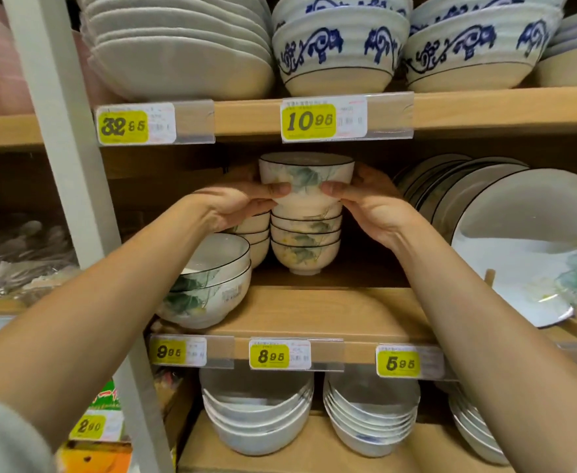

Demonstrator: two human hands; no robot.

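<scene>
A small white bowl (pixel 306 177) with a dark rim and green leaf painting sits at the top of a stack of like bowls (pixel 306 244) on the middle wooden shelf (pixel 314 315). My left hand (pixel 236 203) grips its left side, thumb across the front. My right hand (pixel 365 199) grips its right side the same way. Whether the top bowl rests on the stack or is lifted just off it, I cannot tell.
Two larger leaf-painted bowls (pixel 208 285) stand nested at the shelf's front left, under my left forearm. Plates (pixel 519 240) lean upright on the right. Big bowls fill the shelf above (pixel 338 46), white bowls (pixel 259 414) the one below. A white upright post (pixel 65 165) stands on the left.
</scene>
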